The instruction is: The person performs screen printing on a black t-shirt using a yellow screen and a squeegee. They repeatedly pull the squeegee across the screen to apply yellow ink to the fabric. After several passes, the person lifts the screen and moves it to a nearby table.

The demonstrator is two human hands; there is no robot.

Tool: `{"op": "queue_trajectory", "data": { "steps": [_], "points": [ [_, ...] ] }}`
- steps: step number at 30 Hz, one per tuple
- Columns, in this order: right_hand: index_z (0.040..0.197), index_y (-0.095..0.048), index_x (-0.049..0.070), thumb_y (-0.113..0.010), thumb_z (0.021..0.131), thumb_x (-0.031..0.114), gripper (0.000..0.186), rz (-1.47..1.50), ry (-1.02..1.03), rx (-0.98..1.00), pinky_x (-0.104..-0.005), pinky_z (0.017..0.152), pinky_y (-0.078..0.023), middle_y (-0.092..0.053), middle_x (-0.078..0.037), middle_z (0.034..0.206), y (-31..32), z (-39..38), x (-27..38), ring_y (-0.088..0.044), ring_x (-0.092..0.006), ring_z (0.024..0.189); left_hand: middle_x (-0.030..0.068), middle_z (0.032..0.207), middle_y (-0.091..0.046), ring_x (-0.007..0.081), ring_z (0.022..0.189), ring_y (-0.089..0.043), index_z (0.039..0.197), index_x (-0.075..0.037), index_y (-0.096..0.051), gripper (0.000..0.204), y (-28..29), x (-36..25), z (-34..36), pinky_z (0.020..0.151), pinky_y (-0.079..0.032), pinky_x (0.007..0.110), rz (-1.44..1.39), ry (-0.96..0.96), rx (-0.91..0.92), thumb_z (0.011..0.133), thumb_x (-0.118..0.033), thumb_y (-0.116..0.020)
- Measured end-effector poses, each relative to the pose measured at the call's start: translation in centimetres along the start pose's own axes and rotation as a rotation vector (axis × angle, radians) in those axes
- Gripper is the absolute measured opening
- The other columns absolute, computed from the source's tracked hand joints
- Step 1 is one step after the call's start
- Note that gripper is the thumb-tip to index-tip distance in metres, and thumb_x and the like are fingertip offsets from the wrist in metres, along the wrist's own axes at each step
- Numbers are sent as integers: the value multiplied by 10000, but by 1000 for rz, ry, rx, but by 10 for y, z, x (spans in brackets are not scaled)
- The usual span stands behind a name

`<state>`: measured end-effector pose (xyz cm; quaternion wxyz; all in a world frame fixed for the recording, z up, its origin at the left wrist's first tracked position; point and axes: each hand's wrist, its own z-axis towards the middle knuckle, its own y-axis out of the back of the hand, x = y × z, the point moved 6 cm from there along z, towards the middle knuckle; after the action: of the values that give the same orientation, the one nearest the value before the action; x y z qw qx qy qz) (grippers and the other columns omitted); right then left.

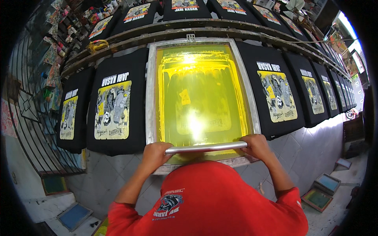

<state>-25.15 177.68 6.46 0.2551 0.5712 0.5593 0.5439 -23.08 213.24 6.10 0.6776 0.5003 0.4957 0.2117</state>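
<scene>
Far left, a blue screen (75, 216) is down on the floor, probably parked there to keep it out of the way. Next up, two black tees (112, 104) lie flat and slanted toward the person, prints facing up, likely spread like that to stay smooth and unsmudged. A yellow thing (97, 45) sits on the rail (220, 33) above them, no clue what it is.

Then the left hand (157, 152): fingers curled over the left end of the bar (206, 148), though the undersides are hidden. The bar lies crosswise over the near end of the yellow mesh (201, 94), inside the metal frame (151, 94). The frame's far edge meets the rail, which I'd guess keeps it lined up. Faint picture in the mesh; can't tell if it's stencil or something underneath.

Right hand (254, 144) is wrapped around the other end, fingertips out of sight. Gripping both ends probably keeps the pressure even. Past that, more tees (277, 94) run off in a row, spaced so a frame fits over one, I reckon. Extra screens (318, 199) on the floor, far right.
</scene>
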Motion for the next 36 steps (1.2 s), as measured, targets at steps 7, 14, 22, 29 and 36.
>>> {"op": "queue_trajectory", "data": {
  "steps": [7, 14, 22, 29, 36],
  "points": [
    [1047, -718, 129, -782, 728, 274, 356, -104, 115, -320, -425, 705, -526, -688, -118, 805, 89, 168, -59, -673, -317, 781, 174, 878, -673, 387, 832, -652, 888, -59, -672, 212, 66, 63, 181, 719, -528, 448, 169, -61, -90, 700, -103, -759],
    [1026, -722, 114, -784, 717, 184, 323, -60, 25, -465, -413, 748, -519, -705, -131, 885, 127, 344, -117, -669, -324, 846, 214, 892, -682, 387, 868, -663, 980, -45, -670, 266, 64, 139, 358, 760, -523, 438, 176, -33, -112, 723, -81, -726],
    [993, -712, 135, -779, 693, 197, 313, -130, 86, -338, -427, 751, -526, -708, -121, 889, 77, 272, -86, -676, -324, 845, 161, 904, -698, 353, 866, -664, 988, -103, -727, 271, 41, 104, 251, 801, -531, 427, 169, 107, 3, 717, -103, -727],
    [978, -657, 101, -812, 589, 79, 419, -43, 102, -405, -424, 749, -531, -681, -110, 952, -35, 14, -17, -658, -316, 879, 178, 1056, -663, 364, 995, -636, 1115, -37, -657, 469, -28, 10, 13, 866, -527, 434, 63, 10, -53, 655, -38, -752],
    [905, -695, 136, -776, 670, 172, 251, 28, -9, -160, -434, 706, -520, -674, -105, 821, -32, -9, -7, -657, -319, 782, 144, 872, -674, 355, 825, -650, 923, -71, -685, 197, -23, -8, -13, 726, -521, 457, 71, 33, -28, 726, -71, -681]
  ]
}}
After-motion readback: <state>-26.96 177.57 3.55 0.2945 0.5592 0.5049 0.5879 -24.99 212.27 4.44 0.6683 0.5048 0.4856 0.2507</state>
